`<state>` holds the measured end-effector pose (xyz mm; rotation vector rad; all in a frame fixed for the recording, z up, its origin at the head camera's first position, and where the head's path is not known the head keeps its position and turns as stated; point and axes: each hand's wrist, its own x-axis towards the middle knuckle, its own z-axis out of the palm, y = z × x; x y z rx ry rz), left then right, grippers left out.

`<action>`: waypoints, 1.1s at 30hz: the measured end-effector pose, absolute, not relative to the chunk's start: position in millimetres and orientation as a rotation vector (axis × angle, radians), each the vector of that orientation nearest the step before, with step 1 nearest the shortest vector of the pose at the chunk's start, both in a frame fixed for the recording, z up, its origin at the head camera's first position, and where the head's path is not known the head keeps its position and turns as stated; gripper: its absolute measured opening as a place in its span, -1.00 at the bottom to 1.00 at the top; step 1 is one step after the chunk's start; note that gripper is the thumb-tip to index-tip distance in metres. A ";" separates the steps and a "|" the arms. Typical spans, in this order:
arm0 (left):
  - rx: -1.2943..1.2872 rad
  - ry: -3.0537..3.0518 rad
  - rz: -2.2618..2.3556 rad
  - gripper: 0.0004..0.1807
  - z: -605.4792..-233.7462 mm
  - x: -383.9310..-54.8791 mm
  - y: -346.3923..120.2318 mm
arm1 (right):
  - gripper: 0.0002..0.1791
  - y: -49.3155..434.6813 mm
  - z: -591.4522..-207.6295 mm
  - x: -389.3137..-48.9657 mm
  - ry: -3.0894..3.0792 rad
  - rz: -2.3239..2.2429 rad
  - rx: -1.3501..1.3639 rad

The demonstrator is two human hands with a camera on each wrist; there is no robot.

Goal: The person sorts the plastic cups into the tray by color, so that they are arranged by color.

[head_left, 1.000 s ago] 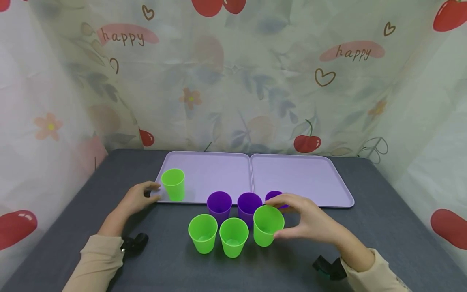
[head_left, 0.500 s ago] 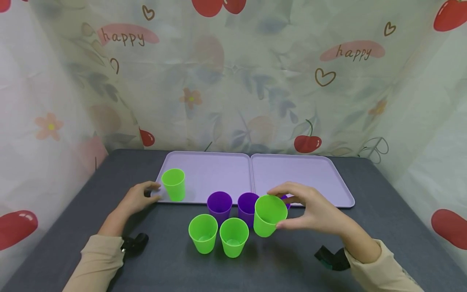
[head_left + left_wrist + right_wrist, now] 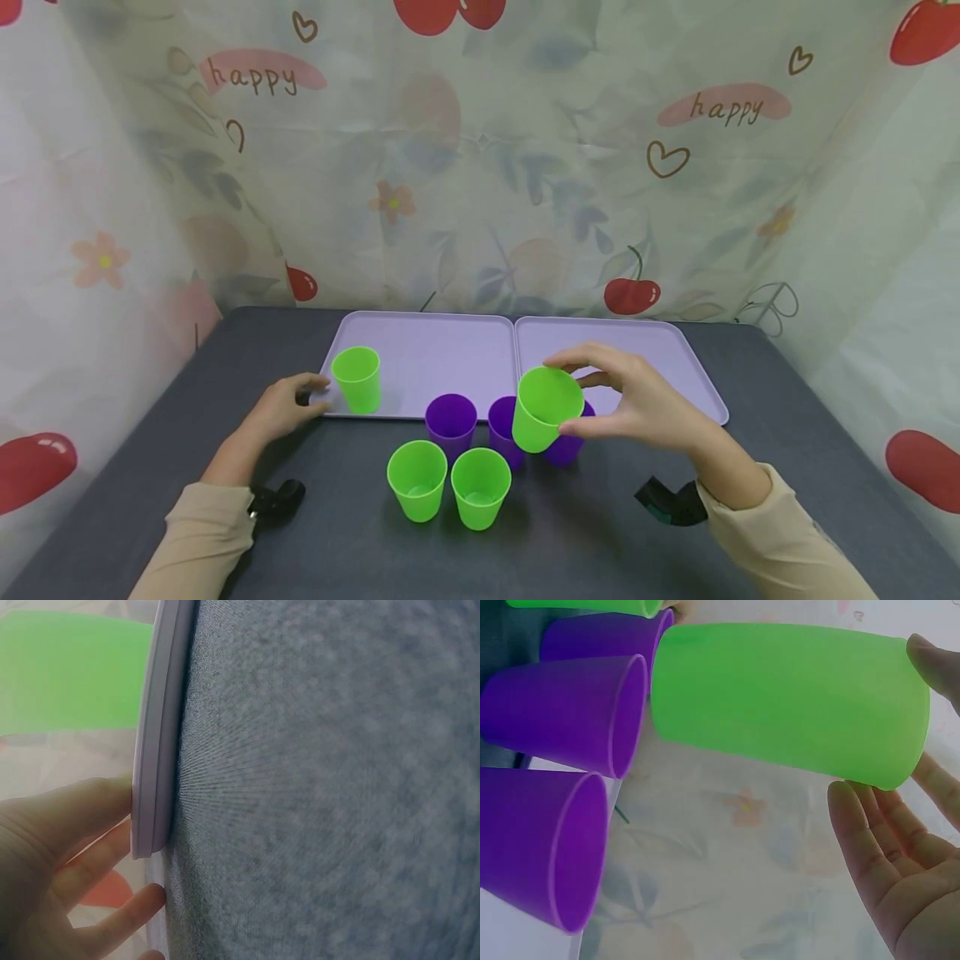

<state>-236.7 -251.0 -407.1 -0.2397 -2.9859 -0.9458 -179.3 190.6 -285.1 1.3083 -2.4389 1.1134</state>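
Observation:
My right hand (image 3: pixel 637 396) grips a green cup (image 3: pixel 540 417) near its rim, thumb on one side and fingers on the other. The cup is tilted and raised in front of the purple cups, partly covering the middle purple cup (image 3: pixel 501 433) and the right purple cup (image 3: pixel 564 448). In the right wrist view its green wall (image 3: pixel 787 705) spans the space above my fingers (image 3: pixel 855 825). At the left tray's (image 3: pixel 427 358) front left corner rests my left hand (image 3: pixel 281 408); its thumb (image 3: pixel 97 802) touches the rim. Another green cup (image 3: pixel 358 382) stands upright on that tray.
Two green cups (image 3: pixel 417 482) stand in front of the left purple cup (image 3: pixel 451 421) on the dark tabletop (image 3: pixel 600 542). A second lilac tray (image 3: pixel 637 342) adjoins the first on the right. Printed curtains (image 3: pixel 480 167) enclose the table behind and at both sides.
My right hand has lifted its green cup from beside the front green cups, moving it up and away toward the trays. The right purple cup shows more. My left hand has stayed put.

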 end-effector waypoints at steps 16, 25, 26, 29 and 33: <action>-0.242 -2.993 -0.941 -0.53 -406.7 -237.3 -251.4 | -0.38 172.2 -275.4 -204.3 -2.534 1.185 1.177; -0.225 -3.005 -0.950 -0.53 -406.8 -238.1 -251.8 | -0.40 156.4 -273.2 -219.7 -2.541 1.256 1.139; -0.221 -3.010 -0.952 -0.53 -406.4 -237.7 -251.5 | -0.40 154.6 -273.6 -221.8 -2.542 1.261 1.135; -0.215 -3.016 -0.957 -0.52 -405.6 -237.3 -251.1 | -0.40 148.3 -274.3 -227.3 -2.540 1.277 1.124; -0.210 -3.020 -0.958 -0.52 -405.1 -237.0 -250.9 | -0.41 138.1 -274.0 -233.5 -2.534 1.302 1.120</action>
